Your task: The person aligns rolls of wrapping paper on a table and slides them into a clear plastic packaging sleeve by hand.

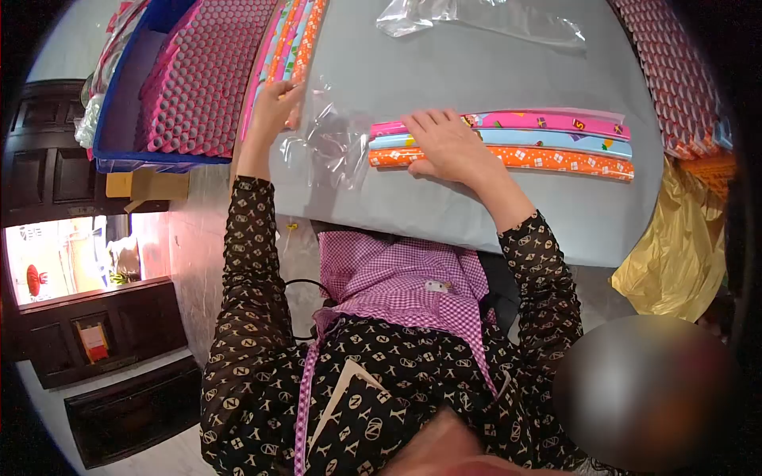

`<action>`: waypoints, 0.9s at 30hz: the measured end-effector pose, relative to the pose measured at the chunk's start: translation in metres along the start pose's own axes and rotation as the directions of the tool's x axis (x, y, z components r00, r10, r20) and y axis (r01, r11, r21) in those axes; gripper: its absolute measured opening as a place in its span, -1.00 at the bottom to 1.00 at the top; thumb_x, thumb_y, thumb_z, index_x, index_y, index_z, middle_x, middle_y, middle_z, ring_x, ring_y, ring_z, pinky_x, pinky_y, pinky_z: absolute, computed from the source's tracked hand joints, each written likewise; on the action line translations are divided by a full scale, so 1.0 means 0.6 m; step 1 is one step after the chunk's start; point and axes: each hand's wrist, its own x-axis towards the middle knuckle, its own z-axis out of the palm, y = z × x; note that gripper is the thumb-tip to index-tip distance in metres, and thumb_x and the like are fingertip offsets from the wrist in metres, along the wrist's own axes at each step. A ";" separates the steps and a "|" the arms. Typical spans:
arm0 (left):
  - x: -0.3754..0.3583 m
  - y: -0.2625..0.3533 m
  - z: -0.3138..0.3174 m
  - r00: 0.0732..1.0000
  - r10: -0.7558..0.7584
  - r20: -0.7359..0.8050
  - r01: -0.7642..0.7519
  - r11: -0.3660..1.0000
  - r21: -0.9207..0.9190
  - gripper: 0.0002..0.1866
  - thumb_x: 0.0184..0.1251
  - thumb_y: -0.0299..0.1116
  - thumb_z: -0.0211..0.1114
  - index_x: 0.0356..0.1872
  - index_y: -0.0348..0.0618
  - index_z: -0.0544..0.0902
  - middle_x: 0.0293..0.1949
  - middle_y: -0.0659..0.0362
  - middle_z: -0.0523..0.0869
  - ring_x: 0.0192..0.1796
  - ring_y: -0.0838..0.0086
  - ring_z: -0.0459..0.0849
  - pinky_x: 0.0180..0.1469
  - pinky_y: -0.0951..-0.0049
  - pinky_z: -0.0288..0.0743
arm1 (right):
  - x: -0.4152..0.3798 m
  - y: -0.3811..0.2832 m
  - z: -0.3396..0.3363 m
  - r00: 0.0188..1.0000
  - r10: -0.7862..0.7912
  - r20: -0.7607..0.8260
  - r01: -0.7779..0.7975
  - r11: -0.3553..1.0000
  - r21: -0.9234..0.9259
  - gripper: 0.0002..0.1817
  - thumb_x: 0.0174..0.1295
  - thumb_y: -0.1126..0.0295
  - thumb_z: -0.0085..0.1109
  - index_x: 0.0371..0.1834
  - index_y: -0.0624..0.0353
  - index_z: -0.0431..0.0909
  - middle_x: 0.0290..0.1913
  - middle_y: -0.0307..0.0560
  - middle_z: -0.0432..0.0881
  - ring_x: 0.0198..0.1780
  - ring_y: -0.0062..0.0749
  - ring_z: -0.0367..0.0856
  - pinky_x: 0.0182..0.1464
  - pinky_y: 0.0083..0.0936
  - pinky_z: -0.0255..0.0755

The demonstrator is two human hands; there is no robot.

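Three gift wrap rolls (556, 141), pink, light blue and orange with printed patterns, lie side by side on the grey table. A clear plastic sleeve shows at their upper edge. My right hand (452, 147) rests flat across their left part, fingers stretched out and thumb apart. At the table's left edge, my left hand (274, 111) is closed beside the lower end of a stack of similar colourful rolls (298, 40). What its fingers hold, if anything, I cannot make out. Crumpled clear plastic film (329, 147) lies between my hands.
A blue crate (119, 127) at the left holds many pink tubes (206, 79) with their ends showing. More stacked tubes (667, 71) stand at the right, above a gold plastic bag (675, 246). Another clear plastic bag (476, 16) lies at the table's far side.
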 end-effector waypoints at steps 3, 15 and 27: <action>-0.031 0.015 -0.037 0.996 0.089 0.003 -0.089 0.994 -0.059 -0.73 0.38 -0.24 0.33 -0.20 -0.31 0.71 -0.37 0.35 0.62 -0.27 0.73 0.50 -0.23 0.64 0.36 | 0.001 0.001 0.002 1.000 -0.003 0.006 0.003 1.000 -0.006 -0.20 0.02 0.09 0.39 0.31 0.29 0.36 0.17 0.03 0.51 0.24 -0.09 0.44 0.32 -0.24 0.29; -0.150 0.028 -0.141 0.982 -0.050 -0.180 0.024 0.989 -0.145 -0.79 0.38 -0.39 0.31 -0.18 -0.39 0.69 -0.46 0.31 0.63 -0.39 0.71 0.53 -0.34 0.65 0.38 | 0.014 0.000 0.004 1.000 0.005 -0.014 -0.006 0.997 -0.076 -0.27 0.06 0.12 0.36 0.29 0.22 0.39 0.06 0.04 0.57 0.18 -0.08 0.47 0.30 -0.22 0.29; -0.144 0.047 0.010 0.994 -0.111 -0.006 0.096 0.887 -0.451 -0.76 0.27 -0.33 0.36 -0.41 -0.33 0.59 -0.51 0.26 0.61 -0.48 0.66 0.57 -0.47 0.60 0.43 | 0.022 -0.005 -0.013 0.994 0.106 -0.012 -0.107 0.992 -0.062 -0.32 0.07 0.22 0.30 0.31 0.19 0.39 0.02 0.05 0.57 0.13 -0.05 0.49 0.23 -0.19 0.37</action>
